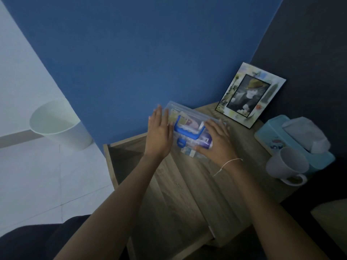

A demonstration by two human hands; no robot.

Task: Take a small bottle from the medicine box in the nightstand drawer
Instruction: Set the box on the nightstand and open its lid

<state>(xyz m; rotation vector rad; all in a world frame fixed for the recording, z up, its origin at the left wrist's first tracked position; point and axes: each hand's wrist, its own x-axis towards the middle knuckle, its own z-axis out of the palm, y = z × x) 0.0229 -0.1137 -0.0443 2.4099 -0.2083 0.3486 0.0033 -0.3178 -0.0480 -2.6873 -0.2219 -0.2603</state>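
Clear plastic with a blue handle and a blue latch: the medicine box (189,132) sits at the centre of the frame, on the wooden nightstand (187,184), with its lid shut. The left hand (159,136) stands flat and open against the box's left end, fingers straight, gripping nothing. The right hand (217,141) lies over the right end with fingers spread and curled a little round the edge; it seems to steady the box rather than clasp it. Packets and a purple-labelled container show through the lid, but which of them is the small bottle cannot be told, so the bottle is presumably inside.

The step in hand looks like settling the box before opening it. To do it well, keep the right hand pressing down so the light box does not slide toward the picture frame (249,94) at upper right. Bring the left thumb to the blue latch (181,142) on the near side and lift it, then raise the lid away from the body so the contents stay put. Mind the grey mug (287,164) and the tissue box (294,139) at right: a wide elbow swing could knock them.
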